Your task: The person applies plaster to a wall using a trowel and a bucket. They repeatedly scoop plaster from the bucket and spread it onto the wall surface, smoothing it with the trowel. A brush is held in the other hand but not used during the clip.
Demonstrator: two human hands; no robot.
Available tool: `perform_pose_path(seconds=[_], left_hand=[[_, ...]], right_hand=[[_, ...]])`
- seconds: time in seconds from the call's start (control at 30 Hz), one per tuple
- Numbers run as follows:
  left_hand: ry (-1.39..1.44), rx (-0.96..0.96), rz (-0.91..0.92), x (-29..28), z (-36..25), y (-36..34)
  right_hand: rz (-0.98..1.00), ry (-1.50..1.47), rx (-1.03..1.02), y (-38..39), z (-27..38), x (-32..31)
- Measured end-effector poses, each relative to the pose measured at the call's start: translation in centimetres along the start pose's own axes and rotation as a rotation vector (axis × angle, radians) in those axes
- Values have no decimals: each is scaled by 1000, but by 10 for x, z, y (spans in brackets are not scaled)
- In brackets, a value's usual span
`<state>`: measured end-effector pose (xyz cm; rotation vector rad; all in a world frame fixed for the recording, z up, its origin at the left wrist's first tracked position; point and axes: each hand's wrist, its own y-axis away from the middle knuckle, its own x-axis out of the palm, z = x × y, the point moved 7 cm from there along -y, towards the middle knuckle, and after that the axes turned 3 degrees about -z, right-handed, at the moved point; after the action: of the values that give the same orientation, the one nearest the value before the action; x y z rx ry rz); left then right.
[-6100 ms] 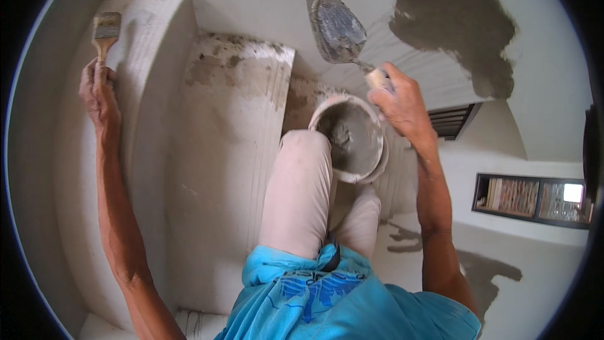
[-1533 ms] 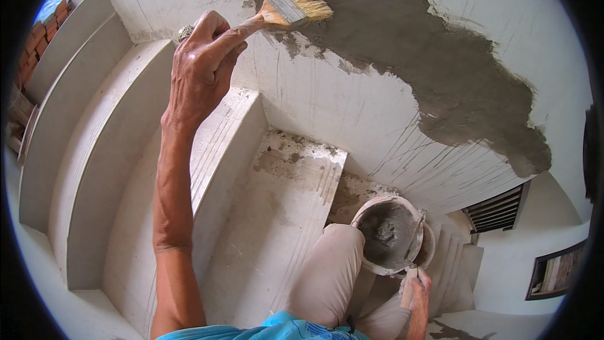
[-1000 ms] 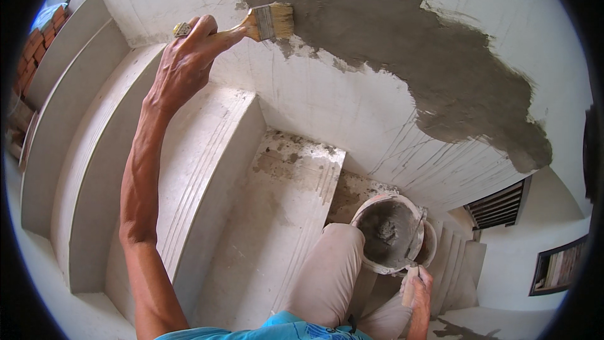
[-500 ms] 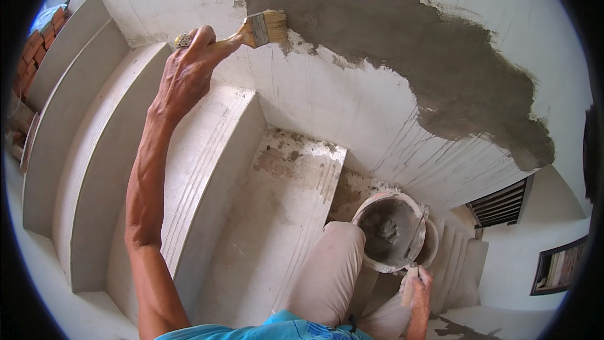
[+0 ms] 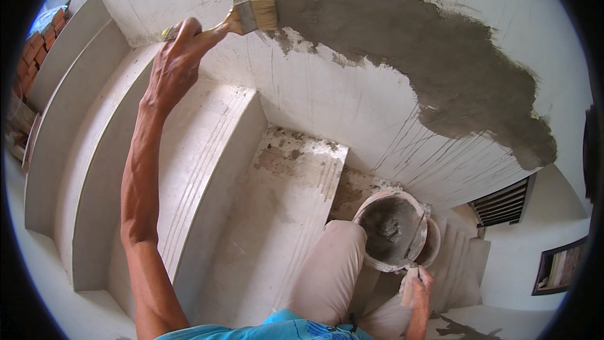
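My left hand (image 5: 173,66) is raised to the wall with its fingers closed round the handle of a wide paintbrush (image 5: 251,16). The brush's bristles lie at the left edge of a large patch of wet grey mortar (image 5: 390,38) on the white wall (image 5: 340,107). Low on the right, my right hand (image 5: 420,286) grips the pale wooden handle of a trowel (image 5: 410,282) close to the bucket rim; its blade is hard to make out. A bucket (image 5: 360,219) with grey mortar inside stands in front of my knee.
Curved pale stair steps (image 5: 217,170) fill the left and middle. A second container (image 5: 431,242) sits against the bucket's right side. Stacked red bricks (image 5: 34,56) lie at the far left. A dark slatted vent (image 5: 503,201) is at the right, with more steps below it.
My left hand and the paintbrush have moved slightly left and up along the mortar's edge. The right hand and the bucket stay about where they were.
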<state>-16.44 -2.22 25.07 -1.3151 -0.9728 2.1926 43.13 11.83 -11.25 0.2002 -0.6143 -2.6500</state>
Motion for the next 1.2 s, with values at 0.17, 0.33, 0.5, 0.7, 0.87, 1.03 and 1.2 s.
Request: perform_pose_path(seconds=[0.17,0.33,0.5,0.7,0.87,1.03,1.2], left_hand=[[-62,55,-118,-19,-6,4],[50,-37,-127,0,-3,-1],[66,-39,-14,29,9,33],[73,-27,-82,5,13,44],[153,-50,-217,-6,2,16],[240,-186,-252,31,2,25],[384,-246,-213,43,-28,49]], right_hand=[[43,-12,-24,0,4,5],[63,-1,-43,-1,18,18],[76,23,-26,1,25,22],[94,24,-43,-1,26,26],[103,21,-37,-5,27,32],[136,20,-46,-7,24,37],[110,51,-60,-3,25,35]])
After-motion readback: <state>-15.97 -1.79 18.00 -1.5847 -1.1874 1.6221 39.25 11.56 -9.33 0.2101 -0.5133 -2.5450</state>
